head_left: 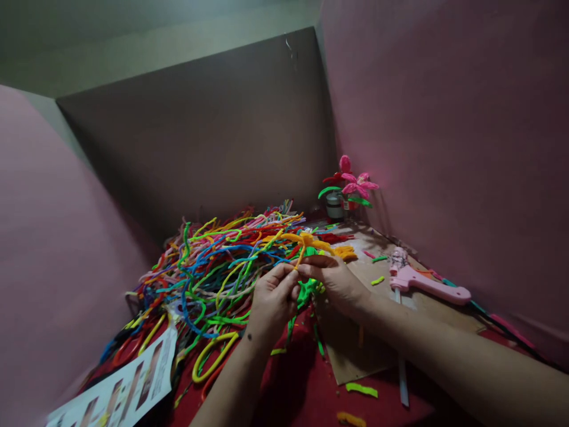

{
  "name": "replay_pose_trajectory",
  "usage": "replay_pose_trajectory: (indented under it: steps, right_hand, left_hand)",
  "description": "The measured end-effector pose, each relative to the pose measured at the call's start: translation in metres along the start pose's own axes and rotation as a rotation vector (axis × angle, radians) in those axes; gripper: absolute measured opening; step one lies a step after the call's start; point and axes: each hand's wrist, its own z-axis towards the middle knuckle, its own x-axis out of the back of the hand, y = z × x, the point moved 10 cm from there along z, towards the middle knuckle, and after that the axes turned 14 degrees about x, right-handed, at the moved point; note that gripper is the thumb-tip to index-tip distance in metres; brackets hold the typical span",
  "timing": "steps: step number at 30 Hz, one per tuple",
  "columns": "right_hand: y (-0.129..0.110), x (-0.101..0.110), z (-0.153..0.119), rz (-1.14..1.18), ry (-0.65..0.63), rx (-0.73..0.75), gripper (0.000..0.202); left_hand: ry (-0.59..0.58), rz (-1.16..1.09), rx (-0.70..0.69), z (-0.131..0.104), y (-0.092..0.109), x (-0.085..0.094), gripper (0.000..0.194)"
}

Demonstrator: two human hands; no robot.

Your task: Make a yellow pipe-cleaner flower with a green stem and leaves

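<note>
An orange pipe-cleaner piece (306, 239) with looped, petal-like parts stands up between my hands near the middle of the view. My left hand (274, 290) pinches the lower end of its stem between thumb and fingers. From the right, my right hand (331, 277) pinches the same stem, its fingertips meeting those of the left. Behind and to the left spreads a large heap of colourful pipe cleaners (222, 255). Green pipe-cleaner pieces (307, 292) show just behind and below the fingers.
A pink glue gun (431, 284) with a clear glue stick lies on brown cardboard (355, 356) at the right. Pink pipe-cleaner flowers (359, 184) stand at the back. A printed sheet (128, 385) lies front left. Cut scraps dot the red cloth (288, 385). Pink walls flank both sides.
</note>
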Motion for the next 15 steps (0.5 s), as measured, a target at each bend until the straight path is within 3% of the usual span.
replay_pose_trajectory:
  steps: [4, 6, 8, 11, 15]
  right_hand:
    - [0.005, -0.006, -0.001, 0.037, -0.072, -0.024, 0.012]
    - [0.009, -0.008, -0.003, 0.066, -0.089, -0.058, 0.017]
    - [0.008, -0.006, -0.003, 0.066, -0.068, -0.049, 0.019]
    - [-0.003, 0.001, -0.002, -0.01, -0.027, 0.044, 0.015]
    - [-0.014, 0.008, -0.003, -0.141, 0.03, 0.111, 0.014]
  left_hand:
    - [-0.273, -0.24, 0.163, 0.002, -0.012, -0.014, 0.017]
    - [-0.329, -0.264, 0.181, 0.002, -0.013, -0.016, 0.016]
    - [-0.314, -0.216, 0.174, 0.003, -0.013, -0.016, 0.018]
    - [-0.106, 0.049, 0.039, 0.003, -0.005, -0.007, 0.021]
    - [0.299, 0.537, -0.384, -0.016, 0.027, 0.003, 0.01]
